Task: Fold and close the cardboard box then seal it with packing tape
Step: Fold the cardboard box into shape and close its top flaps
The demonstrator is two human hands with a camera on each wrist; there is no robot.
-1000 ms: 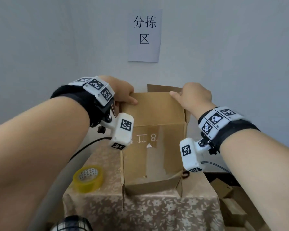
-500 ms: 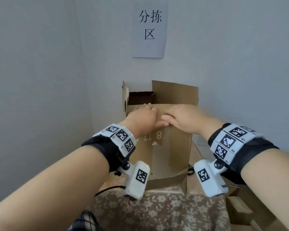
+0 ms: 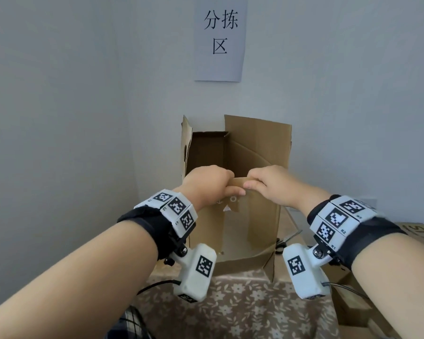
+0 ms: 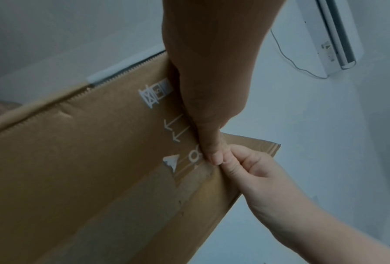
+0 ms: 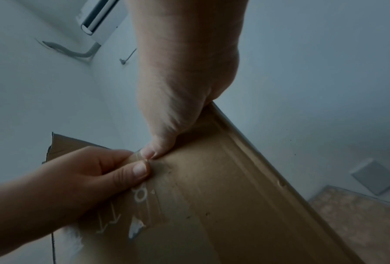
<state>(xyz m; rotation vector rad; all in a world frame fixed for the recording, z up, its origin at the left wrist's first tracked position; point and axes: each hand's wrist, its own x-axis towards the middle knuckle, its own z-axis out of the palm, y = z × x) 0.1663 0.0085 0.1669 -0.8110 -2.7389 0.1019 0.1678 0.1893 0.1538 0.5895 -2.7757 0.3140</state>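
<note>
Brown cardboard box, upright on our floral-clothed bench; our left hand and right hand pinch its near flap.

matt brown corrugated cardboard box, creased, outer paper torn in patches, white print, fluted edge showing in the left wrist view. glossy clear tape remnant at the flap edge under the thumbs. surface covered in beige floral cloth. matt white paper sign, black print. smooth white plastic wrist cameras on black cloth straps.
</note>
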